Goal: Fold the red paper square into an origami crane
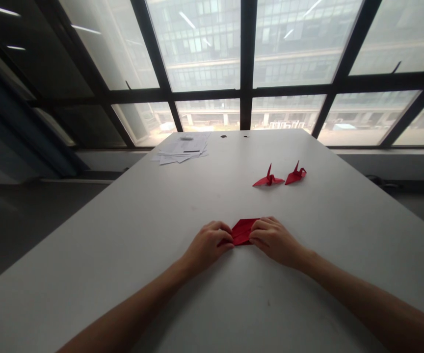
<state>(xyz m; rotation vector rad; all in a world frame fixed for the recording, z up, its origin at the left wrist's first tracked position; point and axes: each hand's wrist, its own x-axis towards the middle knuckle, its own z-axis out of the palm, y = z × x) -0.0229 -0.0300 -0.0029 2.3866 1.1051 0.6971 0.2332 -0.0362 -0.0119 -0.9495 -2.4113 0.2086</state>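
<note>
Folded red paper [242, 232] on a white table [131, 264]
Left hand [209, 242] grips the paper at nine o'clock, right hand [277, 241] at three; two red paper birds [270, 180] sit beyond, toward one o'clock.

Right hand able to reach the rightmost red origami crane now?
Likely yes: only white table shows between right hand and rightmost red origami crane, though the fingers are on folded red paper.

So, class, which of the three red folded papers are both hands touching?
The flat red paper nearest the person, between the left hand and right hand; the left crane and right crane sit farther off, untouched, points raised.
</note>
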